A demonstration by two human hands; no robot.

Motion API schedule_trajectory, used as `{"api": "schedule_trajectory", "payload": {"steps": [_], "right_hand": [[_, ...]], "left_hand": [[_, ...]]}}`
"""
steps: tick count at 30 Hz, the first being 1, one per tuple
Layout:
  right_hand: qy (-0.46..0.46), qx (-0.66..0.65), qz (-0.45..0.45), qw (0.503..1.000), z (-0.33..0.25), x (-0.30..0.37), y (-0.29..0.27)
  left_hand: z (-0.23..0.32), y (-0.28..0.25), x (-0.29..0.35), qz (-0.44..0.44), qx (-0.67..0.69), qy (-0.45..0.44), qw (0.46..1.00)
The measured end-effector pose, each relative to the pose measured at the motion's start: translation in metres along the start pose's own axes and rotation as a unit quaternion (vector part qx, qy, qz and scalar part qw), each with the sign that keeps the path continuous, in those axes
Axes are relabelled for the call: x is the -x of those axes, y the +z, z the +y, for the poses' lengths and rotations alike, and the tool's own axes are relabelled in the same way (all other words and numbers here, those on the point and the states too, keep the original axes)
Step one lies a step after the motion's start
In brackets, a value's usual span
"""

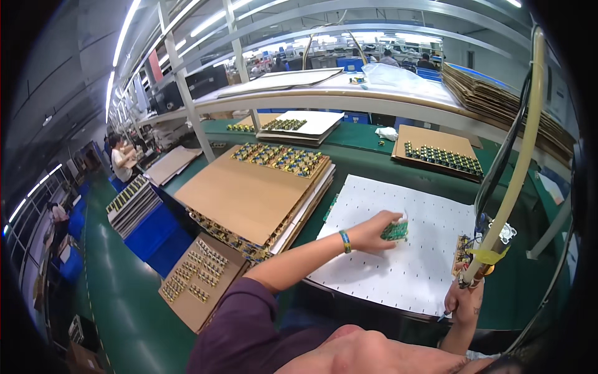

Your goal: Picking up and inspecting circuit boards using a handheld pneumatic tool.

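Note:
My left hand (372,232), a coloured band on its wrist, is closed on a green circuit board (395,231). It holds the board over a large white sheet (367,274) marked with rows of small dark ticks. At the sheet's right front corner my right hand (464,302) is curled closed. A thin blue-tipped tool (444,316) pokes out below its fingers; its kind is hidden. Just above that hand, a strip of circuit boards with components (461,252) lies at the sheet's right edge, partly behind a hanging yellow hose (520,149).
On the left stands a stack of cardboard sheets (233,193) with rows of assembled boards. Another cardboard (433,142) with components lies at the back right. A metal-framed shelf (280,100) crosses behind. Blue crates (149,230) stand left; a person (121,159) sits farther off.

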State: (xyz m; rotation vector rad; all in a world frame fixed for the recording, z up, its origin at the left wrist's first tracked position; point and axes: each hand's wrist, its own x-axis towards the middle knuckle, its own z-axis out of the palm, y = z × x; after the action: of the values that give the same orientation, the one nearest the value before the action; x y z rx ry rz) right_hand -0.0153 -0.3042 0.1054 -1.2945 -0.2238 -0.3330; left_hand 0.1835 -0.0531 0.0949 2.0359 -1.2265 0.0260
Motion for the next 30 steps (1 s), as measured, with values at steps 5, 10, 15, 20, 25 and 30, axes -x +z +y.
{"api": "schedule_trajectory", "payload": {"steps": [5, 10, 15, 20, 25, 30], "right_hand": [[0.012, 0.015, 0.007, 1.0, 0.001, -0.002, 0.006], [-0.029, -0.009, -0.02, 0.999, 0.006, -0.002, 0.007], [-0.034, -0.016, -0.052, 0.998, 0.01, -0.009, 0.016], [-0.007, 0.02, -0.062, 0.998, 0.015, -0.001, 0.014], [-0.004, 0.065, -0.128, 0.99, 0.008, 0.008, 0.016], [0.035, 0.026, -0.171, 0.984, 0.017, 0.013, 0.015]], "left_hand": [[0.029, -0.018, 0.003, 0.041, 0.318, 0.006, 0.947], [-0.003, 0.002, 0.032, 0.009, 0.329, -0.09, 0.94], [0.002, -0.009, 0.051, -0.024, 0.171, -0.155, 0.973], [0.017, -0.017, 0.068, 0.027, 0.26, -0.15, 0.953], [0.053, -0.01, 0.102, 0.049, 0.488, -0.022, 0.871], [0.059, 0.017, 0.142, 0.045, 0.639, -0.001, 0.768]]}}
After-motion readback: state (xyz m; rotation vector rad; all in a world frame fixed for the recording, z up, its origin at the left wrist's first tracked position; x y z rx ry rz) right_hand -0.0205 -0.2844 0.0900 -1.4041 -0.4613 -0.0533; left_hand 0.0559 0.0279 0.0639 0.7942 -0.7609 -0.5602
